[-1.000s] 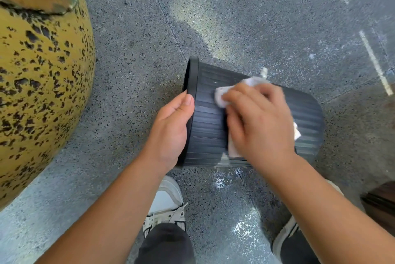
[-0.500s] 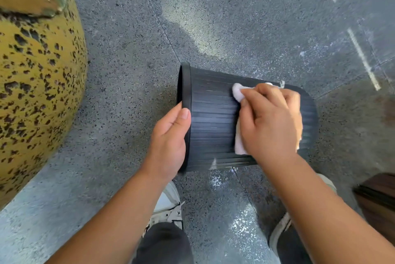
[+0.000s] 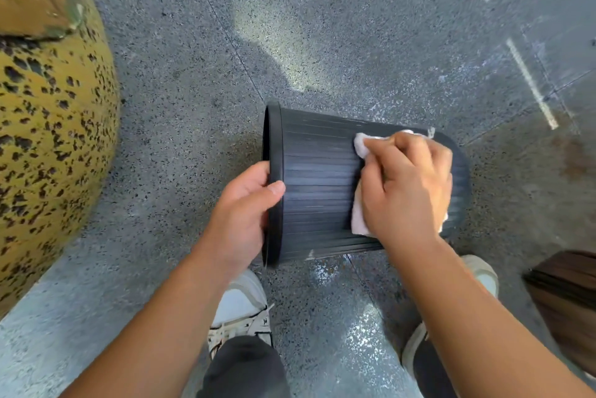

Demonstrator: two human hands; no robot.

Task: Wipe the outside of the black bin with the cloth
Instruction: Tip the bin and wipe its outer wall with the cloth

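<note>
The black ribbed bin (image 3: 317,178) lies on its side above the floor, its open mouth facing left. My left hand (image 3: 242,214) grips the rim, thumb over the outside and fingers inside. My right hand (image 3: 408,188) presses a white cloth (image 3: 358,220) flat against the bin's ribbed wall, towards the base end. Most of the cloth is hidden under the palm; edges show at the top and the lower left of the hand.
A big yellow black-speckled rounded object (image 3: 48,146) fills the left side. The floor (image 3: 354,27) is grey speckled stone. My two white shoes (image 3: 242,310) stand below the bin. A brown object (image 3: 567,297) sits at the right edge.
My right hand has slid the cloth along the bin's wall from near the rim towards the base. The left hand has kept its hold on the rim.
</note>
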